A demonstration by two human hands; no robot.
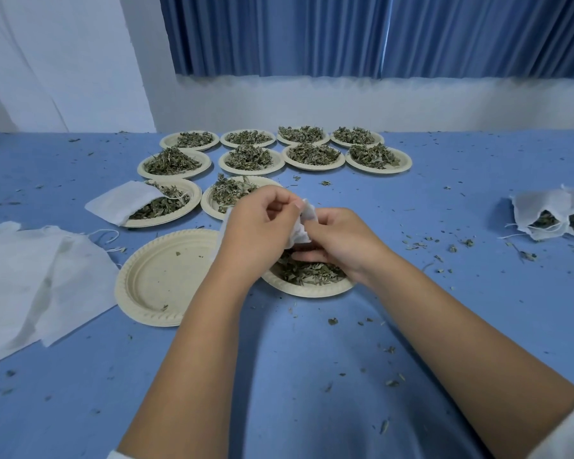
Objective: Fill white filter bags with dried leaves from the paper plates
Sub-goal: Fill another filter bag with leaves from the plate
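While both hands (259, 226) pinch it, thin filter bag (304, 226) crumples.

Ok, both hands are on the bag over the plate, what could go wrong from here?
The filter bag is bunched between the left hand and right hand, so leaves may miss its mouth and scatter past the plate onto the table. The filled bags at the right lie open-mouthed, so a nudge could spill them.

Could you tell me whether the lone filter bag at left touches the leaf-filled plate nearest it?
Touching: the head view shows the filter bag overlapping the paper plate at its rim, its mouth resting on the leaves.
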